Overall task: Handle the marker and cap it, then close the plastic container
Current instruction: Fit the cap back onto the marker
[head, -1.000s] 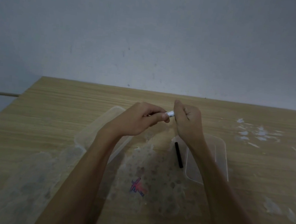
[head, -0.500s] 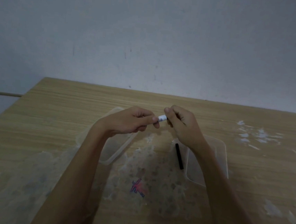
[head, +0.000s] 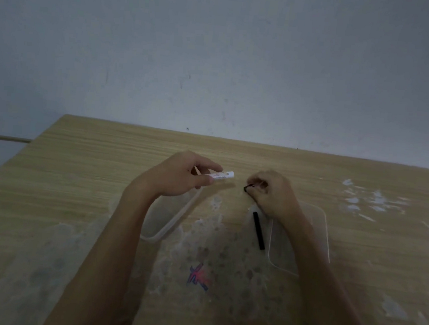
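My left hand (head: 180,176) grips a white marker (head: 221,175) that points right, its open end bare. A short gap to the right, my right hand (head: 273,194) is closed around a small black piece (head: 246,188), mostly hidden by the fingers. Both hands hover just above the wooden table (head: 76,175). A clear plastic container (head: 173,224) lies partly under my left wrist. A flat clear lid (head: 324,233) lies under my right forearm. Between them a thin black stick (head: 258,230) rests on the table.
A red and blue scribble (head: 198,277) marks the table near the front, among pale worn patches. White flakes (head: 367,200) are scattered at the right. A grey wall (head: 218,58) rises right behind the table's far edge.
My hands were joined at the marker's tip and have pulled apart. The right hand has come away to the right with a small black piece, and the marker's white end now shows.
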